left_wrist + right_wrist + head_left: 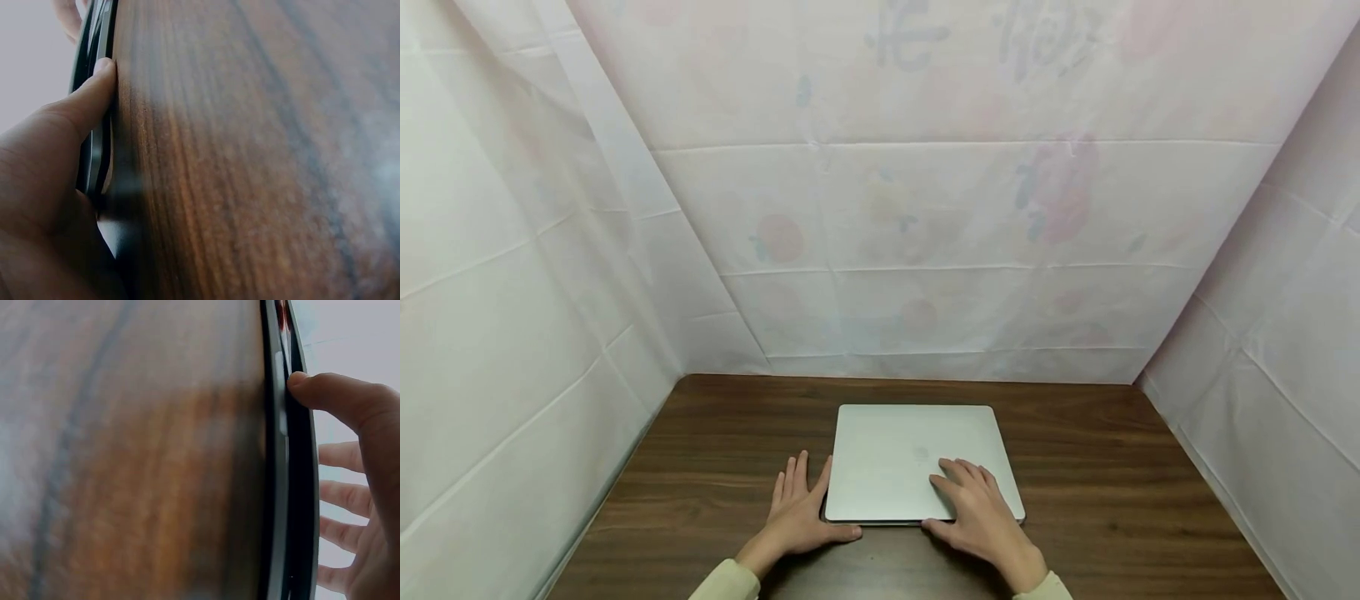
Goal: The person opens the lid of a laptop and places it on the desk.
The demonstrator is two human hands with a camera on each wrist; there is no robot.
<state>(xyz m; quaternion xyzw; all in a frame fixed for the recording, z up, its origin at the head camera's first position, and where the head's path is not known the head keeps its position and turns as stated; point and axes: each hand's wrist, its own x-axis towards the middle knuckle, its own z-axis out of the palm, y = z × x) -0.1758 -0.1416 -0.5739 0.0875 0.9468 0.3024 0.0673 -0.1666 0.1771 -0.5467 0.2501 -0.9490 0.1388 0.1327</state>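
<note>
A silver laptop (895,462) lies on the wooden table, its lid slightly raised from the base along the front edge. My left hand (797,512) braces its front left corner: the fingers spread straight by the left side, and the thumb (94,94) lies along the front edge of the base. With my right hand (981,512) I pinch the lid (303,456) near the front. The right thumb (337,394) sits at the lid's front lip, by the dark gap, while the other fingers rest on its top.
The dark brown wooden table (722,433) extends on both sides of the laptop. White fabric with faint fruit prints (925,208) hangs behind the table's back edge, and more white fabric flanks it left and right.
</note>
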